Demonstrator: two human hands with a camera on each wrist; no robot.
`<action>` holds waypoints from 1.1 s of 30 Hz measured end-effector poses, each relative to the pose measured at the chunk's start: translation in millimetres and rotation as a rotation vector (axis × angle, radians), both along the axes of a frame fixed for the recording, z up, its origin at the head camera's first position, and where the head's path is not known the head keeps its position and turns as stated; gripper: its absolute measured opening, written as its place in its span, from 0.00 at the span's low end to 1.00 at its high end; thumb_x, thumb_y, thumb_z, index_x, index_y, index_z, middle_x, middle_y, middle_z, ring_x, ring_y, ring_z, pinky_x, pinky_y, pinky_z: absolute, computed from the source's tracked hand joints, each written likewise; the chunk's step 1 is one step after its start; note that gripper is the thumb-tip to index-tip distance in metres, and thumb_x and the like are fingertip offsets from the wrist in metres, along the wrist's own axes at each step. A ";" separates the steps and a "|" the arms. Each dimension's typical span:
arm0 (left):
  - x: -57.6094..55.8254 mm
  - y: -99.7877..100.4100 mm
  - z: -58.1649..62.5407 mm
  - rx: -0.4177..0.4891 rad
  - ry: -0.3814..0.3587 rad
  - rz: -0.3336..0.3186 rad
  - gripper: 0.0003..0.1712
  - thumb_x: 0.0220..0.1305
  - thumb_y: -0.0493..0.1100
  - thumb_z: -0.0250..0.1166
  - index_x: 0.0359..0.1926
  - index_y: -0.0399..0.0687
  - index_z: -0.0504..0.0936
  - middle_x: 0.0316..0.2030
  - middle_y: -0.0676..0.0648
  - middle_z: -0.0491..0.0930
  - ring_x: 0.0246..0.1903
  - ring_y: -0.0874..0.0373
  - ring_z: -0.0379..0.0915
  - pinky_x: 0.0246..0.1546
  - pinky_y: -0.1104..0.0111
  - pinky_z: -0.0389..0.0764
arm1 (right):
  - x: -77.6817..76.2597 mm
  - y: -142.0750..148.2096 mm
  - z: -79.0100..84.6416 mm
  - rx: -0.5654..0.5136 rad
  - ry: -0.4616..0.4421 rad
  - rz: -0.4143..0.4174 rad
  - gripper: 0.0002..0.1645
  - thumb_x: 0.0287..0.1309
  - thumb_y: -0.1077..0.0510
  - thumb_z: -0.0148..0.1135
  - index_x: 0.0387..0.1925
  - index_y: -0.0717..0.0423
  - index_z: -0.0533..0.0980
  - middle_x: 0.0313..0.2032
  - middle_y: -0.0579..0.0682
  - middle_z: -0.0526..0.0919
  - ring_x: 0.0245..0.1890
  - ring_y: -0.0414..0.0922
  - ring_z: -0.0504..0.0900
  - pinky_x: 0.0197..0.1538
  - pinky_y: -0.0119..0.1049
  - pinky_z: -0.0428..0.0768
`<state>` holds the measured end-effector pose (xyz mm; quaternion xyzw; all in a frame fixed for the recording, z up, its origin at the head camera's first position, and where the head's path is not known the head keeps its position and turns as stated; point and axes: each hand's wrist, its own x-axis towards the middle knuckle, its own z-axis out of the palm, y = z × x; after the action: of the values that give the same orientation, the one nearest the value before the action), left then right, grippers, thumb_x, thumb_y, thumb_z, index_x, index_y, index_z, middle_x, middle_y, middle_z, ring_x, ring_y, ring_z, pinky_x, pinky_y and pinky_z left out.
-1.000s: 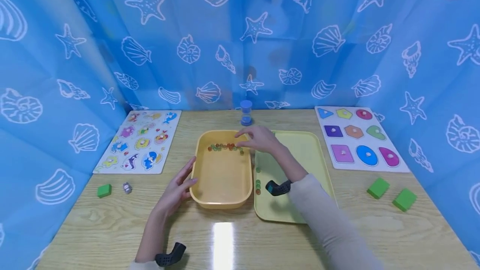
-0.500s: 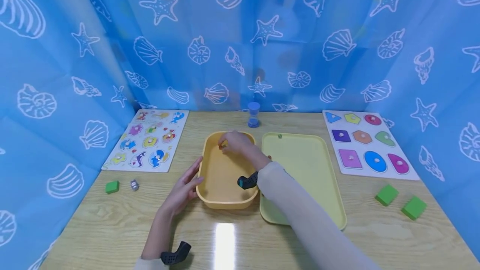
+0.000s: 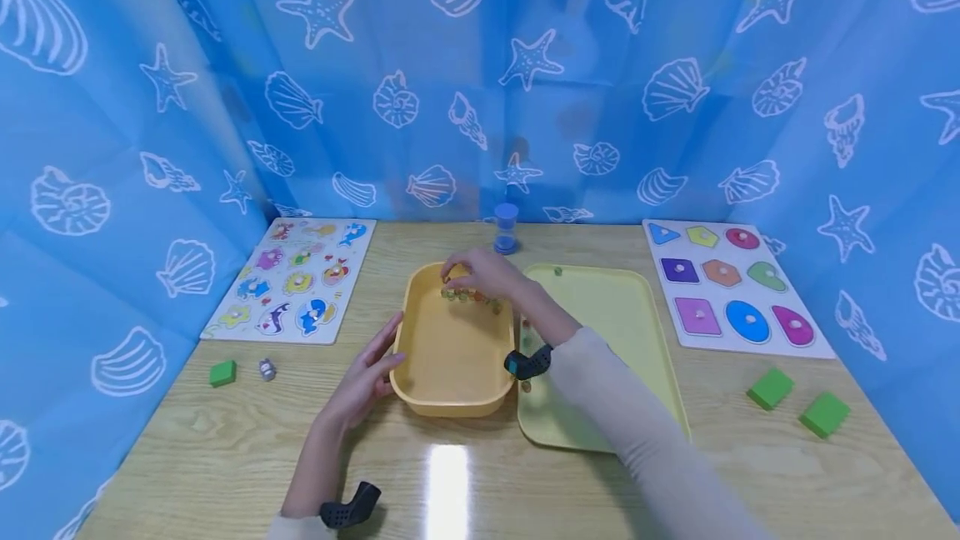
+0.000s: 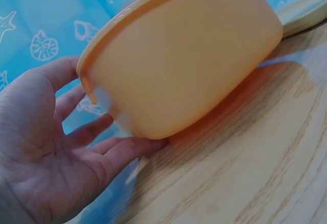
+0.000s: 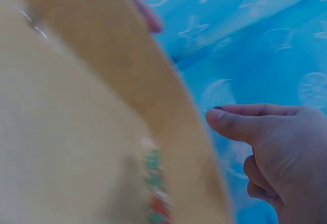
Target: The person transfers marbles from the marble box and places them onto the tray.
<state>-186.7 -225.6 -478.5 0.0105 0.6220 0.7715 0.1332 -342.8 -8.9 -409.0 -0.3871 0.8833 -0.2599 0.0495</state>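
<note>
My left hand (image 3: 363,382) grips the left side of an orange plastic tub (image 3: 450,408), the thumb over its rim and the fingers on the outer wall (image 4: 179,60). Inside the tub, small green and red beads (image 3: 471,296) lie in a row along the far end; they are blurred in the right wrist view. Above that row is my right hand (image 3: 487,275), its thumb and forefinger pinching a tiny bead that is mostly hidden. In the right wrist view the right hand (image 5: 278,147) has its other fingers curled in.
A pale yellow tray (image 3: 615,357) with several beads along its left edge stands right of the tub. Behind are a blue sand timer (image 3: 506,229) and two puzzle boards (image 3: 288,282). Green blocks (image 3: 825,415) and a small grey figure (image 3: 267,369) lie toward the sides.
My right hand went from the tub's right far edge down to the bead row, then rose slightly with a bead pinched. The left hand keeps its grip; the head view shifted a little.
</note>
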 end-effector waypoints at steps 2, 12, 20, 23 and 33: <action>0.2 -0.3 0.4 -0.004 -0.001 -0.004 0.35 0.61 0.39 0.54 0.66 0.68 0.54 0.70 0.50 0.38 0.61 0.41 0.55 0.48 0.56 0.75 | 3.2 22.1 5.7 -0.046 0.003 -0.020 0.13 0.53 0.47 0.59 0.39 0.45 0.79 0.16 0.48 0.70 0.13 0.40 0.57 0.19 0.31 0.57; 0.0 0.6 4.7 -0.016 -0.035 0.003 0.36 0.61 0.40 0.55 0.66 0.71 0.54 0.70 0.51 0.39 0.60 0.44 0.57 0.47 0.58 0.77 | 13.7 160.9 -29.8 -0.016 0.019 -0.247 0.12 0.52 0.52 0.61 0.38 0.49 0.81 0.11 0.43 0.63 0.14 0.40 0.56 0.18 0.30 0.54; 2.1 0.8 2.9 -0.002 -0.045 0.007 0.35 0.62 0.40 0.54 0.66 0.70 0.54 0.70 0.50 0.37 0.62 0.44 0.54 0.49 0.59 0.75 | 18.9 201.3 -55.6 0.050 0.042 -0.307 0.13 0.51 0.54 0.63 0.40 0.52 0.80 0.16 0.43 0.74 0.15 0.39 0.58 0.18 0.29 0.56; 2.2 0.0 2.6 0.009 -0.037 0.004 0.35 0.62 0.40 0.53 0.67 0.69 0.52 0.70 0.49 0.37 0.62 0.44 0.53 0.50 0.60 0.75 | 16.6 191.4 -46.3 -0.017 0.021 -0.324 0.17 0.51 0.52 0.62 0.43 0.53 0.79 0.11 0.46 0.66 0.12 0.40 0.65 0.17 0.30 0.59; 3.9 2.4 1.8 0.021 -0.012 0.000 0.36 0.62 0.39 0.53 0.67 0.67 0.51 0.69 0.46 0.39 0.58 0.45 0.61 0.47 0.60 0.77 | 14.1 81.3 7.7 -0.103 0.034 -0.153 0.19 0.53 0.45 0.59 0.44 0.49 0.79 0.10 0.42 0.56 0.12 0.39 0.53 0.17 0.30 0.54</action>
<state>-182.9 -223.3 -476.7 0.0072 0.6129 0.7782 0.1371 -328.7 72.4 -401.3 -0.3250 0.8964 -0.3014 -0.0055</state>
